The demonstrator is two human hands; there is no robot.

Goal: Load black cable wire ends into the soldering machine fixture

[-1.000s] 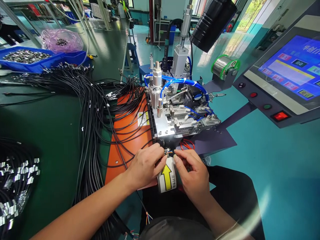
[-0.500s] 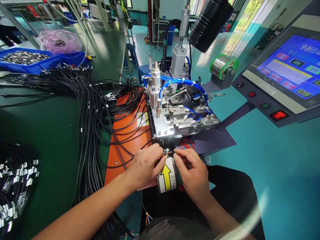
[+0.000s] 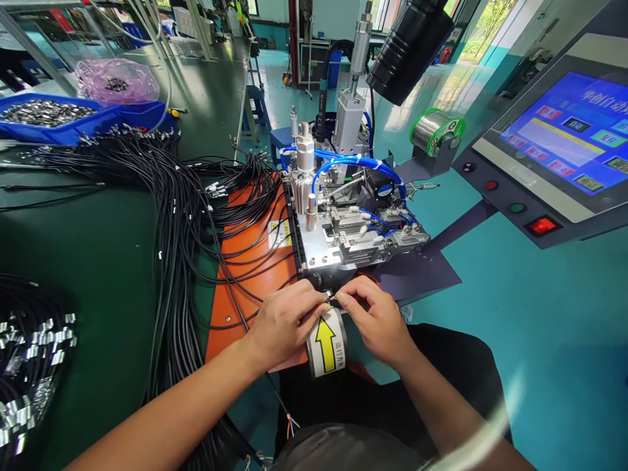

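At the front of a metal bench machine, my left hand is closed in a pinch on the end of a black cable, which its fingers mostly cover. My right hand meets it from the other side, thumb and forefinger pinched on the thin wires at that end. The fingertips of both hands almost touch. Just below them is a round part with a white label and yellow arrow. Another black cable passes under my left wrist and ends in stripped coloured wires near my lap.
Bundles of black cables cover the green table and orange plate. A blue tray of small metal parts stands at back left. A solder spool and a control screen are on the right.
My right hand has moved slightly left and up, and its fingertips have closed on the wires beside my left hand. The coloured wires that showed between the hands are now mostly covered.
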